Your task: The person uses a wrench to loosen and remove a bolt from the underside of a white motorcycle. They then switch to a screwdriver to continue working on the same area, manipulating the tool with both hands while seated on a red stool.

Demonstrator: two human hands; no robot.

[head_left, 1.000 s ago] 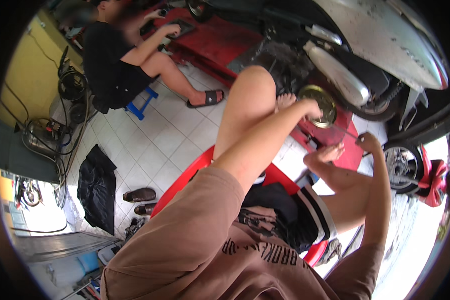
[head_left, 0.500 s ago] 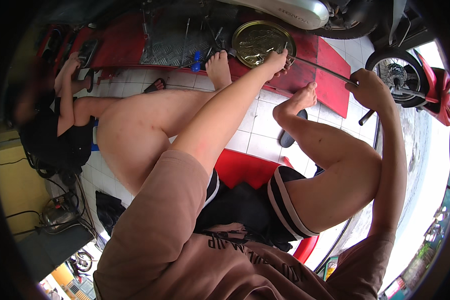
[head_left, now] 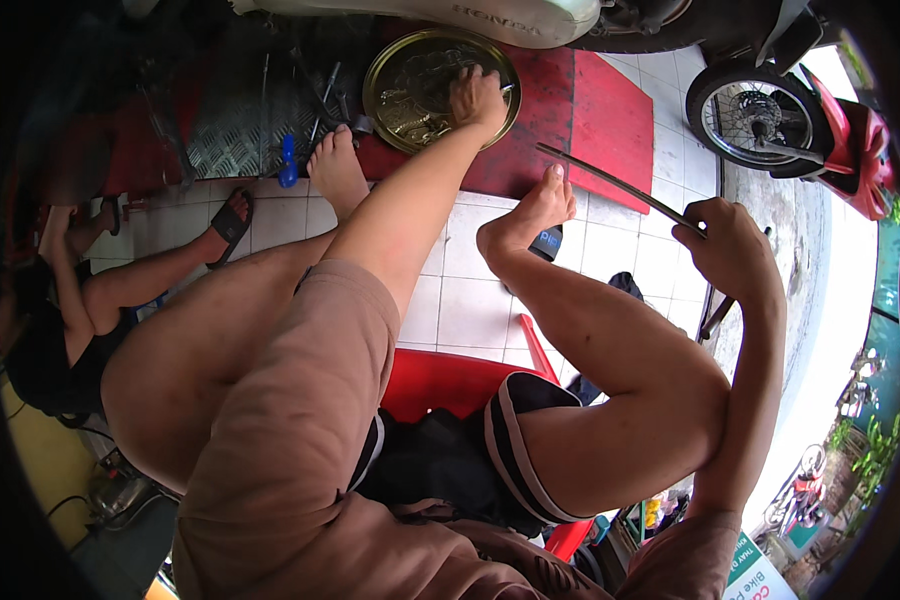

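My left hand (head_left: 478,98) is over the right part of a round, brass-coloured tray (head_left: 374,112) with an embossed pattern. Its fingers curl downward, and a small silvery piece (head_left: 508,88) shows beside them; what they hold is mostly hidden. In my right hand (head_left: 727,250) is a long metal T-handle wrench (head_left: 620,185), gripped near its crossbar. The wrench's thin shaft points left toward the tray, its tip free in the air above my right foot. The crossbar sticks out below and behind the hand.
Beneath the tray runs a red platform (head_left: 610,130) with a metal tread plate (head_left: 235,140). A blue-handled tool (head_left: 287,162) and several metal tools lie left of the tray. A motorcycle (head_left: 530,20) stands above; a red one (head_left: 850,160) is at right. Another person (head_left: 70,330) sits at left.
My left hand has left the wrench's tip and moved in over the tray. My right hand still holds the wrench. The whole view has shifted, so the tray sits further left.
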